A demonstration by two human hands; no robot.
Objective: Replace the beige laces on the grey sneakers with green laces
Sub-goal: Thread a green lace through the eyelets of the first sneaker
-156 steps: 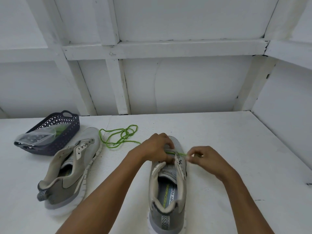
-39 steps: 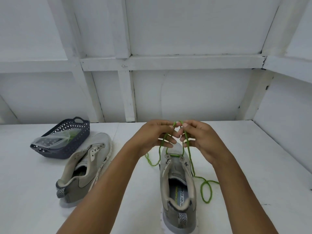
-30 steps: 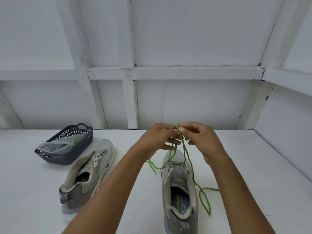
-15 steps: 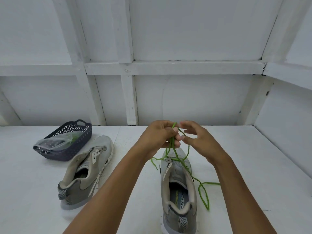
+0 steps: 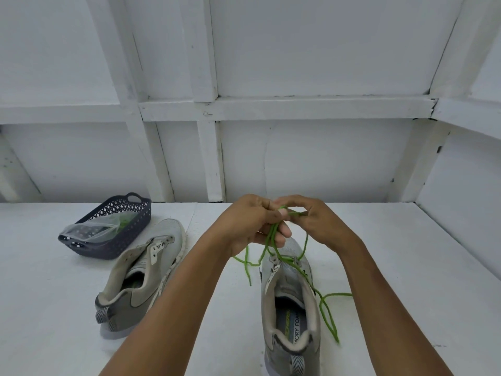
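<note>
Fingers point(image 5: 282, 232) of your left hand point(image 5: 252, 226) and right hand point(image 5: 317, 223) are curled, pinching the green lace point(image 5: 339, 294) above the near sneaker point(image 5: 287, 280) toe. Lace looks threaded through the lowest eyelets only, tails loose on the table point(image 5: 406, 267). No beige laces visible on either sneaker. Left: remaining eyelets here, then the whole second sneaker point(image 5: 146, 264) by the basket point(image 5: 127, 232).

Two grey sneakers point(image 5: 165, 237) point(image 5: 286, 278), one green lace point(image 5: 338, 294), one dark basket point(image 5: 127, 238), one clear bag point(image 5: 89, 230), two hands point(image 5: 249, 223) point(image 5: 320, 221).

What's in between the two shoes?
In the head view, the left forearm crosses that gap, and a loose end of the green lace is there, over bare table.
</note>
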